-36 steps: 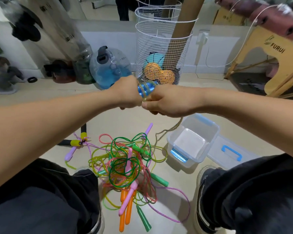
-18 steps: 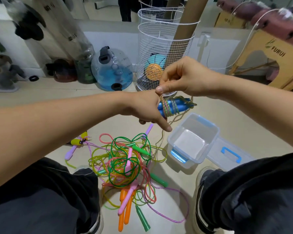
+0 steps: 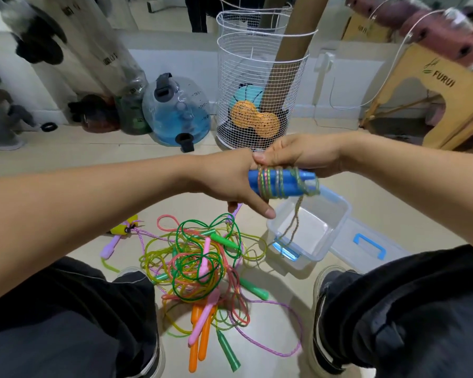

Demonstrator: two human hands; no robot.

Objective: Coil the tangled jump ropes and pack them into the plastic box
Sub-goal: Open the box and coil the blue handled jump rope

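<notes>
Winding of the first jump rope, seen from the head camera. Half a second ago the right hand [image 3: 298, 154] was raised well above the blue handles [image 3: 281, 182], drawing the cord upward; it has now dropped back to them, its fingers curled over their upper side just beside the left hand, so another turn of cord appears to have been laid. Several turns of the multicoloured cord [image 3: 273, 184] now encircle the paired handles, and the free tail [image 3: 294, 225] hangs short, its lower end dangling into the plastic box [image 3: 336, 214] directly below. By this reading the coil is close to finished and the tail still needs tucking or a final wrap before the bundle can go down into the box. The left hand [image 3: 230, 181] grips the near end of the handles, forearm reaching in level, index finger extended downward toward the box rim; the right hand's thumb presses at the junction of the two hands, and whether its fingers pinch the cord itself cannot be told. To the left of the box, on the floor between the person's feet, the remaining tangled ropes [image 3: 200, 268] lie in one heap, uncoiled. The box lid [image 3: 366, 246] lies flat just beside the box on its right.
</notes>
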